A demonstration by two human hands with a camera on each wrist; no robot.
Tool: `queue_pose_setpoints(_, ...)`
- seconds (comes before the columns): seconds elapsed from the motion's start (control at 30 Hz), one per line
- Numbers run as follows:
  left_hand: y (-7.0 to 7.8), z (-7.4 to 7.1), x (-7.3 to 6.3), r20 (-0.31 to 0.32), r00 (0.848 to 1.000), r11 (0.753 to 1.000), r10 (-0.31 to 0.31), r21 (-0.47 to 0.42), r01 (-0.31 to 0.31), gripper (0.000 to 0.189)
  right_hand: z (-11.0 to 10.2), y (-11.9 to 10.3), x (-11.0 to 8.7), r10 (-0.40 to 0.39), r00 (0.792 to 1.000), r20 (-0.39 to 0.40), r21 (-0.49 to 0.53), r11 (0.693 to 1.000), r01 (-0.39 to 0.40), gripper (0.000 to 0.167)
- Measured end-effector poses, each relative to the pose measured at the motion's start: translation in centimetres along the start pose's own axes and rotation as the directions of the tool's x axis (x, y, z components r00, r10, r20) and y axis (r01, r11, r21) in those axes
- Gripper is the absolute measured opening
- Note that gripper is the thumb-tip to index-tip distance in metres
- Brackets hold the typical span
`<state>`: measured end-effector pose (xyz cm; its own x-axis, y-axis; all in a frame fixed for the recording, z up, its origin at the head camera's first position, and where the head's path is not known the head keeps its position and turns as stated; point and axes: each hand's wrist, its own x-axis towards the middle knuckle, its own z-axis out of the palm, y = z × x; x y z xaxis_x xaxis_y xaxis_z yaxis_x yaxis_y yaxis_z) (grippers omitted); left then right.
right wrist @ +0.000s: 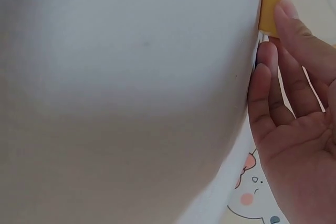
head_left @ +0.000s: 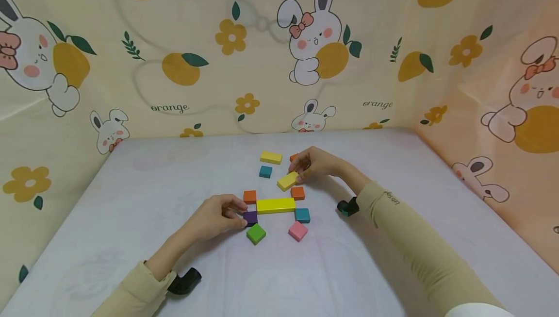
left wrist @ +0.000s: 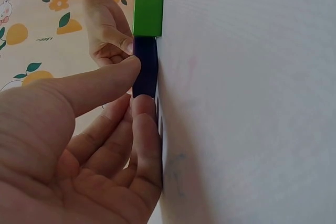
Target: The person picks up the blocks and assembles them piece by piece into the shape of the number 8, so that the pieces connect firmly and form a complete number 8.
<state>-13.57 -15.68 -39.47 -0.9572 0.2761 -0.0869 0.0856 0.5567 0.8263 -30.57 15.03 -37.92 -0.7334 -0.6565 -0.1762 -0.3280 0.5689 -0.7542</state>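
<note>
Over wht cloth (head_left: 131, 200), L hand (head_left: 220, 217) & R hand (head_left: 318, 164) angle inward, pinching purple blk (head_left: 251, 218) & yel. blk (head_left: 287, 181) resp.

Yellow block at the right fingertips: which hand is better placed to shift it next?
Probably the right hand: its thumb touches that yellow block. The left hand is farther off, touching the purple block.

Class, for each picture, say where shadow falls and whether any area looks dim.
Head view: a soft shadow lies on the white table beside the right sleeve; left wrist view: a shadow streaks down the table beside the left hand; right wrist view: the table darkens toward the bottom, showing little texture.
</note>
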Motion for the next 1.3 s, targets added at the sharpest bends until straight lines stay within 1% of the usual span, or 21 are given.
queue_pose_setpoints(0.23, 0.1, 0.0, -0.1, -0.004, 1.0, 1.0, -0.006, 0.003, 0.006, 0.027, -0.1, 0.2, 0.1, -0.016, 1.0, 0.012, 0.01, 1.0, 0.016, 0.028)
queue_pose_setpoints(0.43, 0.1, 0.0, 0.0, 0.004, 1.0, 1.0, -0.003, -0.002, 0.003, 0.027, -0.1, 0.2, -0.1, -0.043, 0.999, 0.012, -0.015, 0.999, 0.043, 0.027)
queue_pose_setpoints(0.6, 0.2, -0.1, -0.1, 0.004, 1.0, 1.0, -0.005, -0.001, 0.005, 0.027, 0.3, 0.0, 0.0, -0.068, 0.997, -0.03, -0.06, 0.996, 0.066, 0.026)
queue_pose_setpoints(0.73, 0.2, 0.0, -0.1, 0.008, 1.0, 1.0, -0.015, -0.001, 0.015, 0.027, 0.8, 0.1, 0.1, -0.069, 0.995, -0.078, -0.077, 0.995, 0.063, 0.027)
queue_pose_setpoints(1.0, 0.2, 0.0, -0.2, 0.003, 1.0, 1.0, -0.006, -0.004, 0.006, 0.027, 1.2, -0.1, -0.3, -0.102, 0.983, -0.153, -0.141, 0.987, 0.08, 0.031)
queue_pose_setpoints(1.17, 0.0, 0.1, -0.1, 0.011, 1.0, 1.0, -0.006, -0.004, 0.006, 0.027, 1.3, -0.5, -0.8, -0.097, 0.978, -0.186, -0.154, 0.986, 0.068, 0.03)
queue_pose_setpoints(1.3, 0.0, 0.0, -0.1, 0.017, 1.0, 1.0, -0.003, -0.008, 0.003, 0.027, 1.5, -1.2, -1.6, -0.12, 0.971, -0.208, -0.143, 0.986, 0.091, 0.028)
